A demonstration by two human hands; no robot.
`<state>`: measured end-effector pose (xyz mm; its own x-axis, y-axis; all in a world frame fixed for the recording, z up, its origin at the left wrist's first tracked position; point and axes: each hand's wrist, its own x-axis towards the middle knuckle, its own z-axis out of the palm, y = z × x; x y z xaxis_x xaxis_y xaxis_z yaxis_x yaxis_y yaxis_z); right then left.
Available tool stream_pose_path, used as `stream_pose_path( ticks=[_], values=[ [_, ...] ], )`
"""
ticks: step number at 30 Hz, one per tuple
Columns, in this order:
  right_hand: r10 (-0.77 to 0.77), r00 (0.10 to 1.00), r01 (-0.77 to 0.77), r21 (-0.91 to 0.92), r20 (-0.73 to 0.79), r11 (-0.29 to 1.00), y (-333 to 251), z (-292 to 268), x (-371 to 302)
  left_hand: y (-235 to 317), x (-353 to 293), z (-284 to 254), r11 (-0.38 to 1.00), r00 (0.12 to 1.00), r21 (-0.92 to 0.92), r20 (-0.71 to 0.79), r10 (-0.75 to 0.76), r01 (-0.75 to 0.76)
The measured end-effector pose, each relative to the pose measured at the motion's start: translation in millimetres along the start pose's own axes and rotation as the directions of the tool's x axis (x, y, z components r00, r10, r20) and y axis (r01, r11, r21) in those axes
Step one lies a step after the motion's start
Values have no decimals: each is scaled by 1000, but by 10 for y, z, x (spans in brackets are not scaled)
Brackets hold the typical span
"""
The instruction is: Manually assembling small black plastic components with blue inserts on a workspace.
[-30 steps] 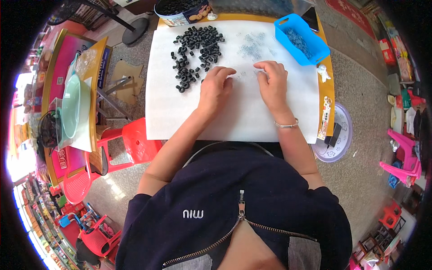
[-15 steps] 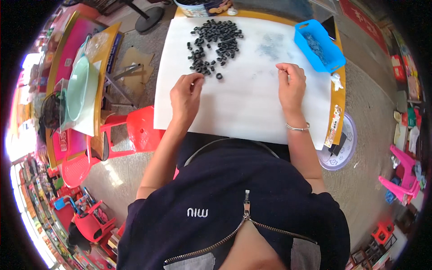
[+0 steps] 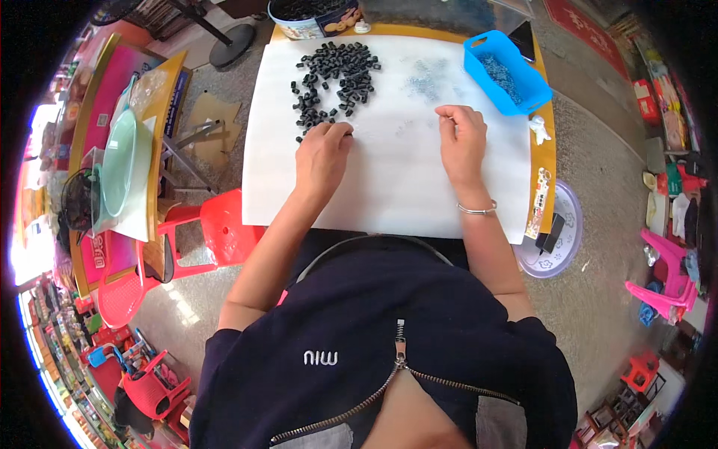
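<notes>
A pile of small black cylindrical pieces lies on the far left part of a white sheet. At the pile's near edge is my left hand, its thumb and fingers closed on one black piece, of which only a dark bit shows at the fingertips. My right hand hovers over the sheet's right side with thumb and forefinger curled together. What those fingers hold, if anything, is too small to make out. Beyond it tiny pale blue bits are scattered on the sheet.
A blue plastic basket with small bluish bits stands at the far right. At the back left is a round tub of black pieces. A red plastic stool stands left of the table, a purple-rimmed basin at its right.
My left hand has moved right and closed on the loose black ring that lay apart from the pile. The view has shifted slightly; my right hand keeps its pinched pose.
</notes>
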<state>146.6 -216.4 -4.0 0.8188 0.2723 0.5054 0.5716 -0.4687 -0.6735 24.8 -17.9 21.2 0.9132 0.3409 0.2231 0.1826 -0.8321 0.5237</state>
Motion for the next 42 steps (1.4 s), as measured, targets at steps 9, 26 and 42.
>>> stream_pose_path(
  ticks=[9,26,42],
  values=[
    [-61,993,79,-193,98,978,-23,36,-64,-116,-73,-46,-66,846,-882,466,-259,466],
    [-83,886,-124,405,457,906,-1009,139,-19,-160,-201,-28,-317,855,-821,515,-55,474],
    [18,741,-172,164,671,972,-1209,149,135,-304,-212,16,-142,862,-855,506,-23,499]
  ],
)
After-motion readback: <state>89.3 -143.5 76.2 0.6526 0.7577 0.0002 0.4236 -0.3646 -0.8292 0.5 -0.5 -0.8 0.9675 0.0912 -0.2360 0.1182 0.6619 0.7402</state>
